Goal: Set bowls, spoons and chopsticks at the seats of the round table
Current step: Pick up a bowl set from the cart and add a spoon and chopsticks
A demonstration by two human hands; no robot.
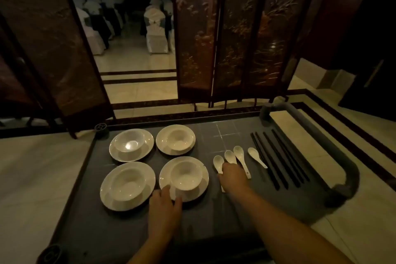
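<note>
Several white plates, each with a white bowl on it, sit on a grey cart top (214, 206). My left hand (164, 206) grips the near rim of the front right plate (201, 188), which carries a bowl (186, 174). To the right lie several white spoons (241, 158) side by side. My right hand (233, 177) lies over the handles of the two leftmost spoons (218, 163); its fingers are hidden, so I cannot tell whether it holds them. Black chopsticks (280, 158) lie in a row further right.
The cart has a thick grey handle (334, 152) on its right side and a raised edge at the left. Beyond it stand carved folding screens (240, 34). Covered chairs (155, 30) show through the gap between the screens. The floor is pale tile.
</note>
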